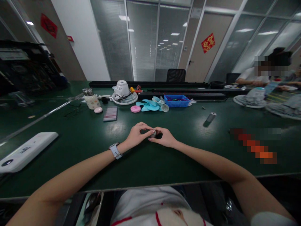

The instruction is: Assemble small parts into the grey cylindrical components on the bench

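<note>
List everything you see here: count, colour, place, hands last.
Tabletop: one, green, across view
Small cylinder: one, grey, held centrally
Metallic cylinder: one, silver, centre right
Tray: one, blue, far centre
Fan blades: unclear count, light blue, by tray
Bottle: one, cream, back left
Pink discs: two, pink, by bottle and blades
Fan unit: one, white, right of bottle
Device: one, white, near left
Blurred items: two, whitish and orange, left and right
Fan parts: two, white, far right
Bars: several, black, table's back
Equipment: one, black, far left
Chairs: two, black, behind table
Decorations: two, red, background
Co-worker: at least one, white sleeve, far right
Watch: one, pale strap, left wrist
Left hand, right hand: one each, bare, on small cylinder
</note>
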Motion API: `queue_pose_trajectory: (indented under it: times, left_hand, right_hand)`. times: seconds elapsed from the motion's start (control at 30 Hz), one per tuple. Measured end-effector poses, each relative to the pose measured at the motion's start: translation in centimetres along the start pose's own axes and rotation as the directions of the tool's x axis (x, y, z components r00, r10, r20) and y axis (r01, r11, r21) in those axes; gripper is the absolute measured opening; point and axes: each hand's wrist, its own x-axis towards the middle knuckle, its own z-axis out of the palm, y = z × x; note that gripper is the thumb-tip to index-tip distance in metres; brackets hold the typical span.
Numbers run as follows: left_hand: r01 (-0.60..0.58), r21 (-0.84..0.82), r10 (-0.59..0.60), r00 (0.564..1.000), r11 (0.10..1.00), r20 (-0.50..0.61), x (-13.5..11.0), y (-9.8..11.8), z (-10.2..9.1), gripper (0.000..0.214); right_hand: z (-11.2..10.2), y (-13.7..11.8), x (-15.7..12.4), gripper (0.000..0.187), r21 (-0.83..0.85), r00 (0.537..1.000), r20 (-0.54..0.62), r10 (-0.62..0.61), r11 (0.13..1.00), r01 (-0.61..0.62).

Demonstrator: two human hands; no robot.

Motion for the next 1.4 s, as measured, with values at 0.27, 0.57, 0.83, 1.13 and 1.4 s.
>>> queue_pose_trajectory:
  times: [0.27, 0.57, 0.83, 1.13, 1.4]
  left_hand:
    - [0.049, 0.041, -0.045, 0.996, 0.998, -0.082, 0.7, -0.3, -1.7, 0.029]
    - [0.04, 0.208, -0.075, 0.984, 0.977, 0.163, -0.3, -3.6, -1.4, 0.022]
    - [0.186, 0.119, -0.187, 0.982, 0.975, 0.001, -0.2, -4.3, -0.9, 0.038]
    - [0.345, -0.047, -0.346, 0.911, 0.938, -0.222, -0.2, -4.9, -0.5, 0.033]
    - [0.362, -0.102, -0.377, 0.893, 0.926, -0.247, -0.1, -5.1, -0.4, 0.032]
  right_hand:
    - [0.0, -0.4, -0.2, 0.041, -0.013, 1.0, 0.0, 0.013, 1.0, -0.013]
    - [-5.4, 3.9, 2.5, 0.044, 0.008, 0.887, -0.453, 0.09, 0.995, -0.097]
    - [-18.2, 13.5, 2.3, 0.036, -0.17, 0.472, -0.858, 0.204, 0.754, -0.635]
    - [-18.5, 13.6, 1.3, 0.056, -0.173, 0.421, -0.873, 0.248, 0.649, -0.741]
    - [-4.6, 3.1, 2.4, 0.038, -0.393, 0.959, -0.281, -0.026, 0.915, -0.09]
